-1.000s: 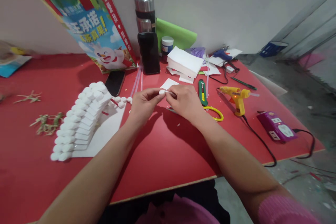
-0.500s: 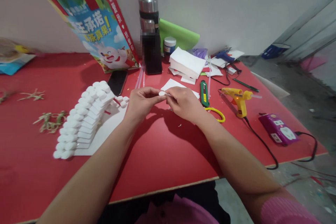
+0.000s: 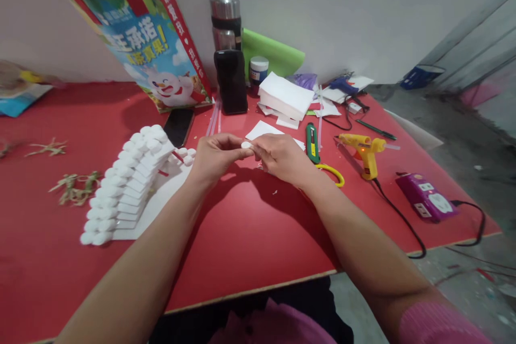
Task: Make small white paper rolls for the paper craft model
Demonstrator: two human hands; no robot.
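A small round white piece (image 3: 246, 145) is pinched between the thumb and index finger of my left hand (image 3: 217, 157), a little above the table. My right hand (image 3: 279, 155) is closed at the piece's right edge, its thumb and fingertips pressed against it. My right hand's lower fingers are curled under and partly hidden. To the left stands a white stepped model (image 3: 135, 193), edged with rows of similar white rounds. A few loose white rounds (image 3: 187, 156) lie by my left wrist. White paper (image 3: 264, 130) lies just behind my hands.
On the right are a green cutter (image 3: 312, 143), yellow-handled scissors (image 3: 337, 176), a yellow glue gun (image 3: 366, 151) and a purple power socket (image 3: 427, 197). A propped phone (image 3: 231, 83), a flat phone (image 3: 178, 127), a carton bag (image 3: 157, 48) and stacked white sheets (image 3: 285, 98) stand behind. Straw knots (image 3: 76, 187) lie left.
The right fingers have closed in on the white piece, and the thin pale strip seen between them earlier is now hidden. The view has shifted slightly.
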